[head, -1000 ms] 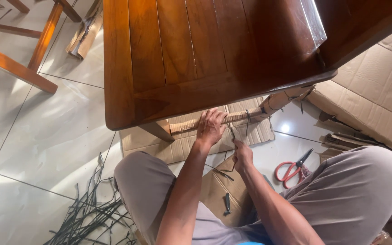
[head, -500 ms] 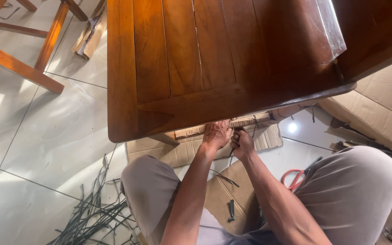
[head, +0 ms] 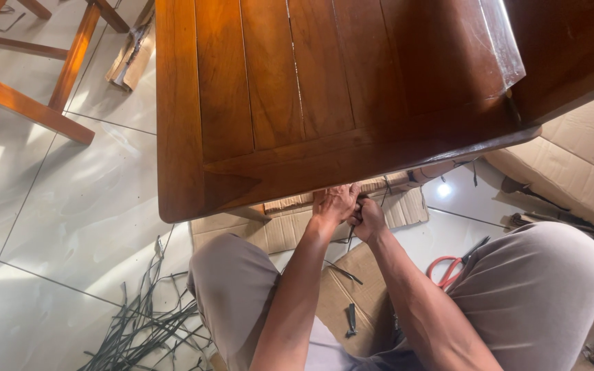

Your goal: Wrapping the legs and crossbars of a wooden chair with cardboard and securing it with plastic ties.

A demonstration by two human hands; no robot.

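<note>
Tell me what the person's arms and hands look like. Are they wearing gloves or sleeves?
No gloves and no sleeves show. The left hand and right hand are bare, and both forearms are bare too. No watch or rings can be seen. The legs wear greyish-brown trousers.

Under the front edge of a dark wooden table (head: 297, 103), the left hand (head: 335, 203) grips a cardboard-wrapped rail (head: 379, 185) while the right hand (head: 369, 218), pressed against it, pinches a thin black strap (head: 350, 237). Red-handled scissors (head: 452, 268) lie on the tile floor (head: 56, 206) by the right knee, and loose black straps (head: 142, 323) are heaped beside the left.
</note>
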